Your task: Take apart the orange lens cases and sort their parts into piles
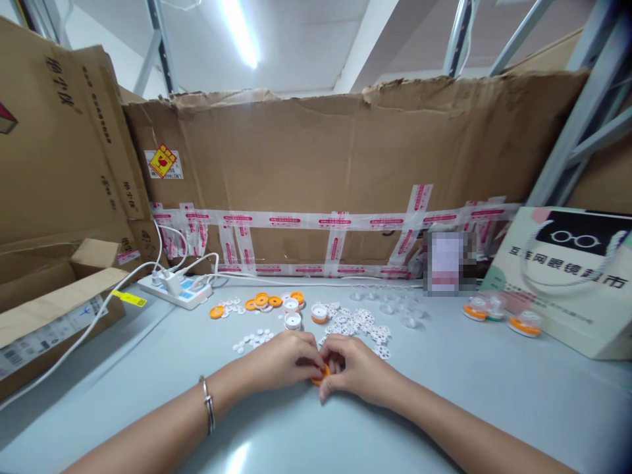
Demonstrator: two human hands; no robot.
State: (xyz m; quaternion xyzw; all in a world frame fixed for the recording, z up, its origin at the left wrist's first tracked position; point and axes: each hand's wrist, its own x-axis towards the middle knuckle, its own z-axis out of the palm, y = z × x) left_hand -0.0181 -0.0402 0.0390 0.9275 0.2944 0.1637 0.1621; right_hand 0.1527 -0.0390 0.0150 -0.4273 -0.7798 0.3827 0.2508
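My left hand (284, 361) and my right hand (355, 368) meet at the middle of the grey table, fingers curled together around a small orange disc (320, 378) that peeks out between them. A metal bracelet (209, 403) sits on my left wrist. Just beyond my fingers lie a heap of small white gear-like parts (358, 324), a scatter of small white buttons (251, 340), several orange discs (261, 301) and white round caps (292, 320).
A white power strip (175, 289) with plugs and cables lies at the back left beside an open cardboard box (49, 309). Taped cardboard (320, 178) walls the back. A printed paper bag (567, 276) stands right, with finished orange-and-clear pieces (523, 324) before it.
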